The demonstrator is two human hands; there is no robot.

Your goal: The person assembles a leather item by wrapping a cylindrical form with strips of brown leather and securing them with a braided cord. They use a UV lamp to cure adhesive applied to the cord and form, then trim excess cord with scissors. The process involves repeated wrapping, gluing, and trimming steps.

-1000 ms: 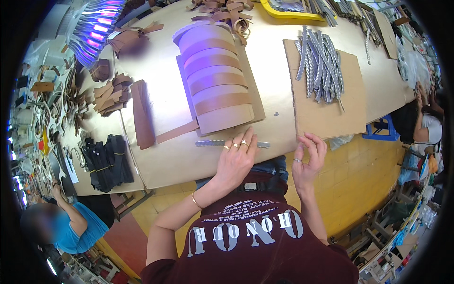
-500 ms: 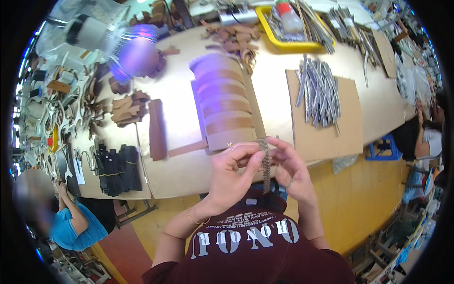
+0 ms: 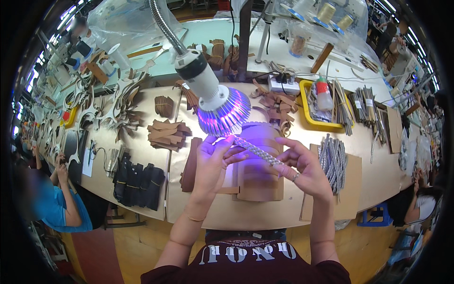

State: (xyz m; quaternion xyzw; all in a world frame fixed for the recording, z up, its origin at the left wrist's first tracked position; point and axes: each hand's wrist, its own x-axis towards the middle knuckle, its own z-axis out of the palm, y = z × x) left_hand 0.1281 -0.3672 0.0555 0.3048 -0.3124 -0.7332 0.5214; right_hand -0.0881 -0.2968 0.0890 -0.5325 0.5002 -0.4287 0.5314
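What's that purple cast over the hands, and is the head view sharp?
Head view: the gooseneck lamp throws violet light over the braided strip, the left hand and the right hand; centre reasonably sharp, fisheye bends the table edge, rim dark.

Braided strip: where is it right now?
Head view, centre: the braided strip is held off the table between the left hand and right hand, just beneath the purple-lit lamp head, above the stacked tan leather pieces.

Tan worktable [image 3: 142,189]: leather scraps [image 3: 165,132], black pieces [image 3: 137,184], yellow tray [image 3: 309,118].
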